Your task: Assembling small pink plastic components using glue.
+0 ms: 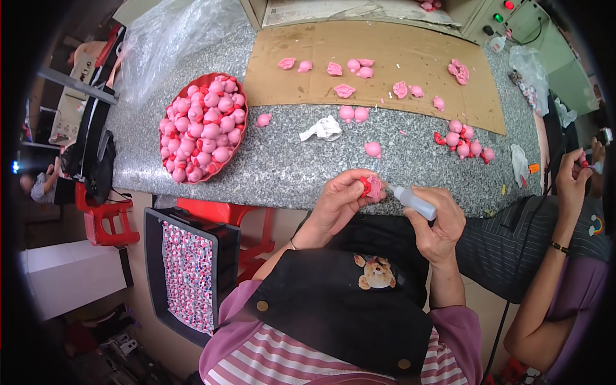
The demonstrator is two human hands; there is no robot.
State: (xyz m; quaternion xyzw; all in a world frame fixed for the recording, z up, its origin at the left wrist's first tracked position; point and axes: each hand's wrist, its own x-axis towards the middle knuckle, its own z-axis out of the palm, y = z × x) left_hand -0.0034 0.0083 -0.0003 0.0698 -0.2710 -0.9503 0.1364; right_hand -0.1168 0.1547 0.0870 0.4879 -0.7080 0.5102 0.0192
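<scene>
My left hand (341, 202) pinches a small pink and red plastic piece (374, 187) with a hollow, shell-like side showing. In my right hand (439, 224) is a translucent squeeze bottle (416, 203), its narrow tip pointed at the piece and close to it; whether they touch I cannot tell. Just beyond my hands, a round pink part (373, 149) lies on the speckled grey worktop (282, 167). A crumpled white tissue (323, 129) is a little farther off.
A red basket (240, 138) heaped with pink and red parts stands at left. Loose pink shells (344, 91) lie on a cardboard sheet (289, 42); a small cluster (463, 141) sits right. Below left is a black crate (224, 256) of small pieces. A co-worker's hand (571, 176) works at far right.
</scene>
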